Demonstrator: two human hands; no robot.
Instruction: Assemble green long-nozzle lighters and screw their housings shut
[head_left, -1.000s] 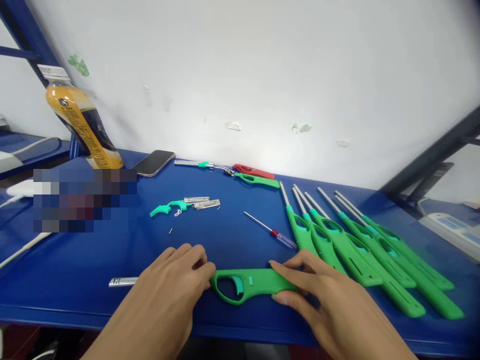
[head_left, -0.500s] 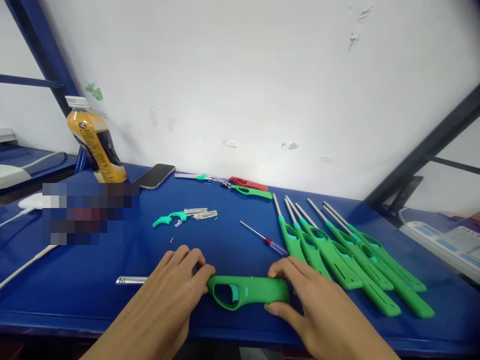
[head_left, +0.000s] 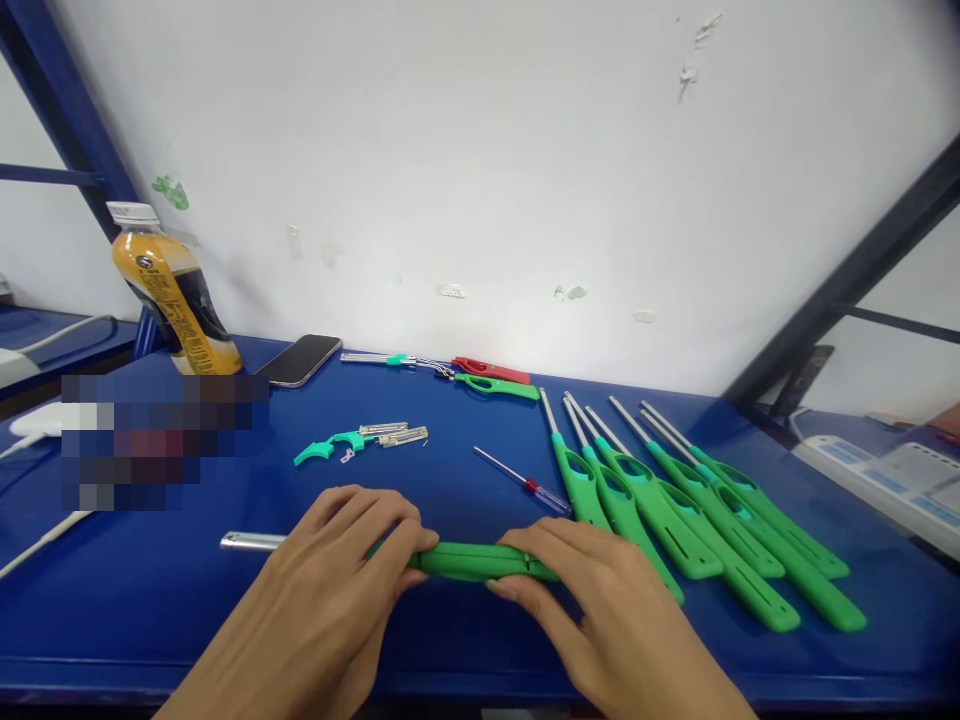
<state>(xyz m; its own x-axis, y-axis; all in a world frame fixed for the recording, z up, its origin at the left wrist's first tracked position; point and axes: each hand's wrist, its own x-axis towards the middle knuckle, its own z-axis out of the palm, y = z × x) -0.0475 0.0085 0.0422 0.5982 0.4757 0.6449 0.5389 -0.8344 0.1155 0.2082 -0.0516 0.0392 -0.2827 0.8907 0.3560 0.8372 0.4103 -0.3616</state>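
A green long-necked lighter (head_left: pixel 469 562) lies crosswise in both my hands just above the front of the blue table, its narrow seam edge facing up. Its metal tube sticks out to the left. My left hand (head_left: pixel 352 570) is closed round the front of the green body, hiding the trigger opening. At the handle end, my right hand (head_left: pixel 577 580) pinches the body between thumb and fingers. A screwdriver (head_left: pixel 525 482) with a clear red and purple handle lies beyond my right hand. Turquoise trigger pieces (head_left: pixel 330 447) and small metal-clear parts (head_left: pixel 394 434) lie beyond my left.
Several finished-looking green lighters (head_left: pixel 660 500) are fanned out at the right. Red and green handle shells (head_left: pixel 495 378) with a loose tube lie at the back. A phone (head_left: pixel 304 360), a yellow bottle (head_left: pixel 180 295) and a white cable (head_left: pixel 49 540) are on the left.
The lighter has rolled in my hands, from its flat side with the trigger opening showing to its seam edge. Both hands have shifted, the right one moving inward along the handle.
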